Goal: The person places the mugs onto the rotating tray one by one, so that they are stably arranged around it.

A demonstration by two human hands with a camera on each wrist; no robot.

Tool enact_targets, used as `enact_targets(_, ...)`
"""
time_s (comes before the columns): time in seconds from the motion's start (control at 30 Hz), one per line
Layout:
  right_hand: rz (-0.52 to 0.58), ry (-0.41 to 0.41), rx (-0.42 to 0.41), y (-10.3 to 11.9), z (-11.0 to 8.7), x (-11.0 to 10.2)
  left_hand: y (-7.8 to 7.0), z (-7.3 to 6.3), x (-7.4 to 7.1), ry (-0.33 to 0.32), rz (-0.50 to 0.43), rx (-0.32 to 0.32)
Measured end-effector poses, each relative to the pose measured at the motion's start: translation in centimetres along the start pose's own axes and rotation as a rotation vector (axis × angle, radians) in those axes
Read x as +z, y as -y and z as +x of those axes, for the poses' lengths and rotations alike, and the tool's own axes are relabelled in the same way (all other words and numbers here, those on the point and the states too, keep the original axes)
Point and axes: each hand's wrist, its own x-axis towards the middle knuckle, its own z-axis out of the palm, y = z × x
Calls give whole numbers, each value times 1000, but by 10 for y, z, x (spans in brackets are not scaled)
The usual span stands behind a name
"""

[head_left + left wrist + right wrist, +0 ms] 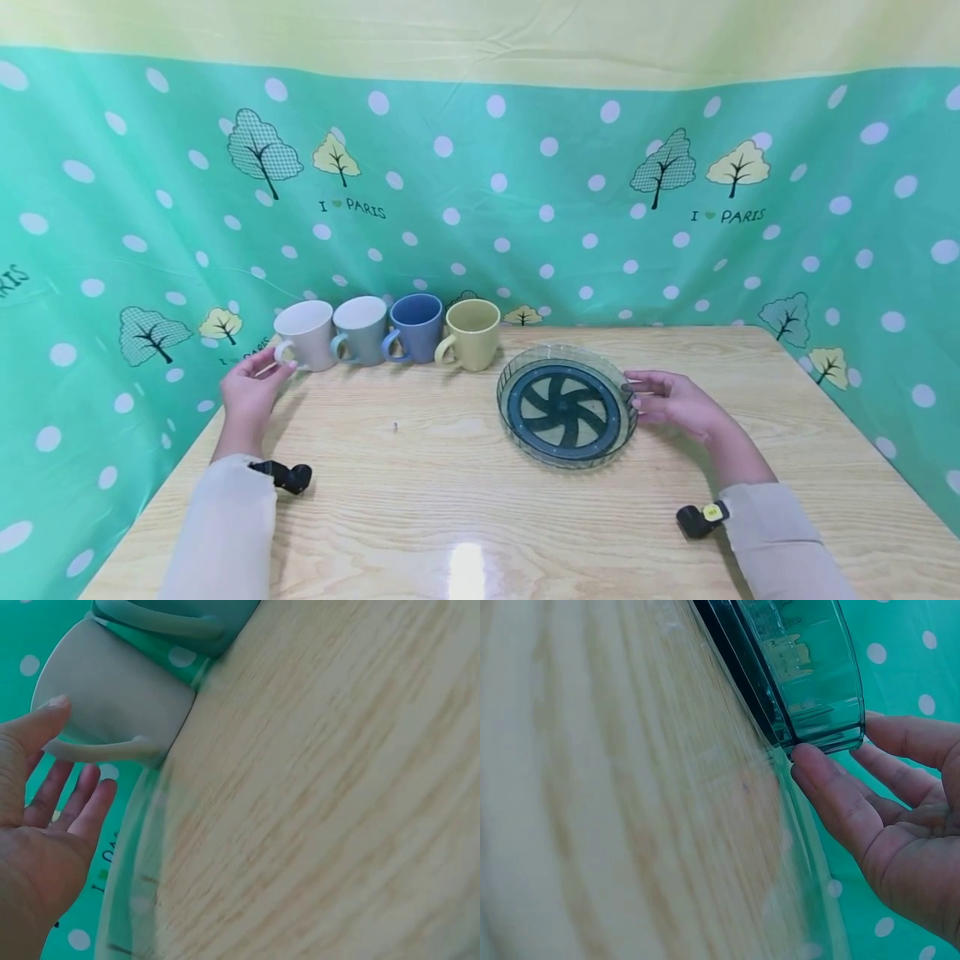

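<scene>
A white mug [306,337] stands at the left end of a row of mugs, its handle facing my left hand [251,392]. In the left wrist view the thumb lies over the mug's side by the handle [105,751], and the other fingers stretch out loosely beyond it; firm contact cannot be told. On the right is a clear round tray [510,417] with a dark spoked base [564,408]. My right hand [678,404] is at its right rim, fingers spread. The right wrist view shows the fingertips [814,761] at the tray wall [817,682], not curled round it.
To the right of the white mug stand a grey-green mug [362,333], a blue mug [417,329] and a yellow mug [474,335], all upright with handles toward the front left. A green dotted curtain [517,217] hangs behind the wooden table [420,492]. A tiny speck [395,427] lies mid-table.
</scene>
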Motion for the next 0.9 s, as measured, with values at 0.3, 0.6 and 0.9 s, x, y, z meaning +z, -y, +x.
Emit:
enact_targets(0.3,-12,1,1,-2,1,-1,-4,7,6,-26,68,26)
enact_targets(0.6,-18,13,-10,-2,1,-1,-5,8,8,-70,-134,49)
enact_targets(0.9,-28,12,-14,-3,1,0,-1,2,13,-102,-161,55)
